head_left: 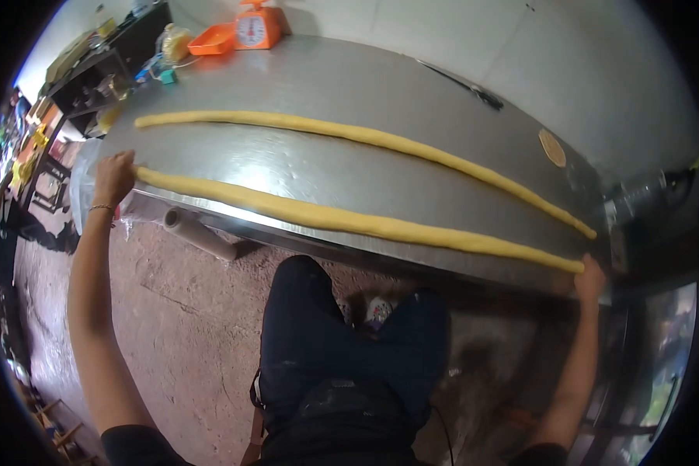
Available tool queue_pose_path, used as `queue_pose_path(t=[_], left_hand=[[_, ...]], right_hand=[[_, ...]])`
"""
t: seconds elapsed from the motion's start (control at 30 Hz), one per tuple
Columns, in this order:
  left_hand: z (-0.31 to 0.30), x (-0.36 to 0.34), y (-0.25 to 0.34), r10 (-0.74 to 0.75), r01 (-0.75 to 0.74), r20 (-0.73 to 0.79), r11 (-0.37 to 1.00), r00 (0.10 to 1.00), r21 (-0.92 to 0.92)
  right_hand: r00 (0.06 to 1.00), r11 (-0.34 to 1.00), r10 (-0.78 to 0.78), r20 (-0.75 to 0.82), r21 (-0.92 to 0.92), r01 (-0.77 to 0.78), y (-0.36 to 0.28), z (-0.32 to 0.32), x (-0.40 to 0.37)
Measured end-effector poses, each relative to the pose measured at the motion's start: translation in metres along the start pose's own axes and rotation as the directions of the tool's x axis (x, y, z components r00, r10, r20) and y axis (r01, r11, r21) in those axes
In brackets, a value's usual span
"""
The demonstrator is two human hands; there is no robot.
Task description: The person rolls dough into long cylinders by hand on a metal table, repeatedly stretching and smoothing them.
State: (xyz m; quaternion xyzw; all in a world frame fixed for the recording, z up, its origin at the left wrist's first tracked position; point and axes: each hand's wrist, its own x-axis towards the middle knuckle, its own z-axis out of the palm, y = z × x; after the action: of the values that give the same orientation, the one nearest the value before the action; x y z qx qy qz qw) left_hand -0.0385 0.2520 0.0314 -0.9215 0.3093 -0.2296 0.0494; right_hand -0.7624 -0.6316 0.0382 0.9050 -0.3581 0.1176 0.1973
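A long yellow dough rope (349, 222) lies along the near edge of the metal table (326, 70). My left hand (116, 179) is closed around its left end, and my right hand (590, 278) grips its right end. Both hands are at the table's front edge, arms spread wide. Farther back, a second, thinner dough rope (365, 133) rests on the metal, apart from the first and roughly parallel to it. Neither hand touches that one.
An orange scale (257, 29), an orange tray (212, 39) and a bag of yellow stuff (176, 43) stand at the back left. A knife (474, 89) and a flat round piece (551, 147) lie by the wall. Below the front edge is a plastic wrap roll (198, 233).
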Motion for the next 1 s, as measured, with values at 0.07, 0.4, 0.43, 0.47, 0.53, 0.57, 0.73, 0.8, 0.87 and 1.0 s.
queue_pose_path(t=[0.07, 0.4, 0.43, 0.47, 0.53, 0.57, 0.73, 0.8, 0.87, 1.0], left_hand=[[-0.011, 0.003, 0.010, -0.033, 0.030, 0.031, 0.995, 0.999, 0.091], [0.017, -0.011, -0.003, -0.478, 0.405, 0.123, 0.834, 0.870, 0.376], [0.015, -0.018, 0.004, -0.487, 0.444, 0.056, 0.832, 0.872, 0.333], [0.012, -0.027, 0.011, -0.494, 0.477, -0.016, 0.831, 0.869, 0.287], [-0.005, -0.044, 0.036, -0.460, 0.485, -0.163, 0.855, 0.873, 0.186], [-0.015, -0.054, 0.060, -0.418, 0.454, -0.230, 0.881, 0.879, 0.136], [-0.078, -0.078, 0.245, -0.060, -0.042, -0.280, 0.938, 0.958, -0.343], [-0.099, -0.080, 0.311, 0.064, -0.116, -0.153, 0.923, 0.986, -0.367], [-0.118, -0.074, 0.361, 0.136, -0.157, -0.079, 0.895, 0.988, -0.418], [-0.127, -0.057, 0.403, 0.197, -0.177, -0.002, 0.880, 0.980, -0.442]], right_hand=[[1.000, 0.999, 0.006, 0.026, -0.040, -0.005, -0.003, -0.007, 0.002], [0.983, 0.963, 0.097, 0.154, -0.264, -0.054, 0.032, -0.009, -0.016], [0.967, 0.953, 0.156, 0.204, -0.288, -0.093, 0.029, -0.013, -0.019], [0.963, 0.956, 0.178, 0.200, -0.267, -0.121, 0.028, -0.018, -0.023], [0.955, 0.958, 0.229, 0.189, -0.220, -0.186, 0.007, -0.034, -0.030], [0.982, 0.975, 0.164, 0.090, -0.165, -0.148, -0.011, -0.043, -0.032], [0.965, 0.965, -0.002, -0.263, 0.254, 0.071, -0.160, -0.090, -0.037], [0.941, 0.874, -0.114, -0.318, 0.419, 0.248, -0.256, -0.122, -0.033], [0.889, 0.764, -0.270, -0.370, 0.480, 0.431, -0.336, -0.142, -0.032], [0.845, 0.620, -0.472, -0.252, 0.587, 0.521, -0.451, -0.160, -0.038]])
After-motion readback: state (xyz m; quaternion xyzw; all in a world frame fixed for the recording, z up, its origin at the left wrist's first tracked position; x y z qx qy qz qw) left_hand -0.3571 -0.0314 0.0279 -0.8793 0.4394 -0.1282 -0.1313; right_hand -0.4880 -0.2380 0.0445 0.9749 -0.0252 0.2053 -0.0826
